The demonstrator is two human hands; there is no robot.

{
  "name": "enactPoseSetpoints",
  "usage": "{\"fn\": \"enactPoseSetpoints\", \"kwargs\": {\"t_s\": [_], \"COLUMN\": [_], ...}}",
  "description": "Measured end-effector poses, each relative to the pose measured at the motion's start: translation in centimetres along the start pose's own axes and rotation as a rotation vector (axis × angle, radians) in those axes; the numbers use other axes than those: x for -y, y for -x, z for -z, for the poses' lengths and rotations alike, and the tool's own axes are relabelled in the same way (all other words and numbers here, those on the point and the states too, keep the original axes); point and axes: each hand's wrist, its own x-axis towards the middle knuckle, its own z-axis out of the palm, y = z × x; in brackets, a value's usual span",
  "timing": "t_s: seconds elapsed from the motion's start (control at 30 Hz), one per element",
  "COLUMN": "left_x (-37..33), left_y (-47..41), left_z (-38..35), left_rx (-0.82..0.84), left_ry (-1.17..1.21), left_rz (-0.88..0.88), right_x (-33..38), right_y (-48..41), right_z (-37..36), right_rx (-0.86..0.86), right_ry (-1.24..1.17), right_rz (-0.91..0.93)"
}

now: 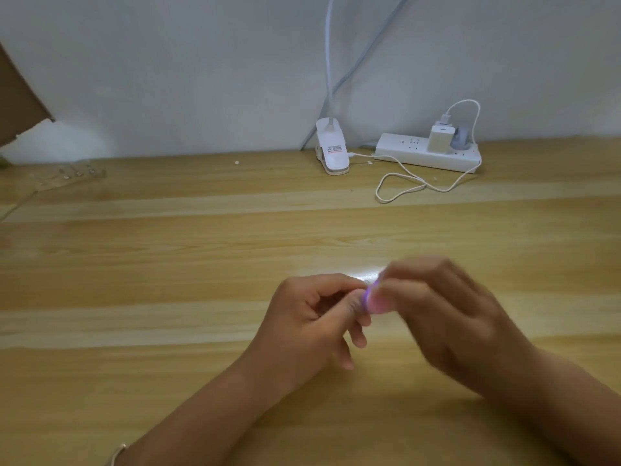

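Small glowing piece (pixel 368 295), lit purple, sits between the fingertips of both hands, just above a pale wooden worktop (pixel 168 264) that runs back to a plain grey-white wall (pixel 168 62). Well beyond the grip, against the wall, lie a white power strip (pixel 403 149) with a charger (pixel 441 137) plugged in, a looped white cable (pixel 403 186) and a white clip (pixel 332 149). Far off to the left of the grip is a brown cardboard edge (pixel 16 95).

The left hand (pixel 312 317) pinches the piece between thumb and forefinger, a narrow grip. The right hand (pixel 447 317) curls over the piece from the other side. It is blurred, so I cannot tell whether it pinches or only touches.
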Motion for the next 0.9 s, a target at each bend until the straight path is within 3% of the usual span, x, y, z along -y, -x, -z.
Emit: {"fn": "enactPoseSetpoints", "kwargs": {"t_s": [0.13, 0.23, 0.33, 0.53, 0.67, 0.9], "left_x": [-0.4, -0.5, -0.8, -1.2, -0.9, -0.6], "left_y": [-0.2, -0.3, -0.1, -0.2, -0.1, -0.2], "left_z": [0.7, 0.7, 0.9, 1.4, 1.1, 1.1], "left_rx": [0.068, 0.102, 0.189, 0.287, 0.315, 0.314], "left_ry": [0.116, 0.103, 0.118, 0.129, 0.098, 0.094], "left_rz": [0.089, 0.086, 0.065, 0.092, 0.101, 0.139], "right_x": [-1.1, 0.7, 1.1, -0.1, 0.8, -0.3], "right_y": [-0.6, -0.3, 0.0, -0.4, 0.0, -0.5], "right_z": [0.9, 0.6, 0.4, 1.4, 0.6, 1.2], "right_rx": [-0.139, -0.121, -0.038, -0.11, -0.021, -0.103], "right_ry": [-0.041, -0.172, -0.136, -0.141, -0.077, -0.089], "right_rz": [-0.2, -0.092, 0.074, -0.005, 0.147, -0.03]}}
